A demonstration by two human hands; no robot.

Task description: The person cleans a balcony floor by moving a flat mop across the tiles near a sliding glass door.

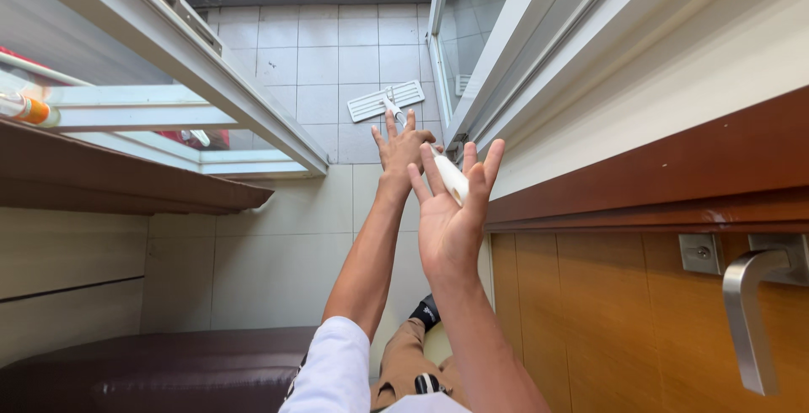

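Note:
My left hand point(399, 150) is stretched out in front of me with its fingers spread, over the grey tiled floor point(320, 59). My right hand point(451, 215) is raised nearer to me, palm toward me and fingers apart. A white mop handle point(452, 179) runs between the two hands, touching the left hand's thumb side and passing behind the right hand's fingers. Neither hand is closed around it. The handle leads down to a flat white mop head point(386, 100) lying on the tiles past my left hand.
A sliding glass door frame point(253, 101) spans the left, and another glass panel point(472, 34) stands on the right. A wooden door with a metal lever handle point(746, 312) is close on my right. A dark padded bench point(152, 371) sits at lower left.

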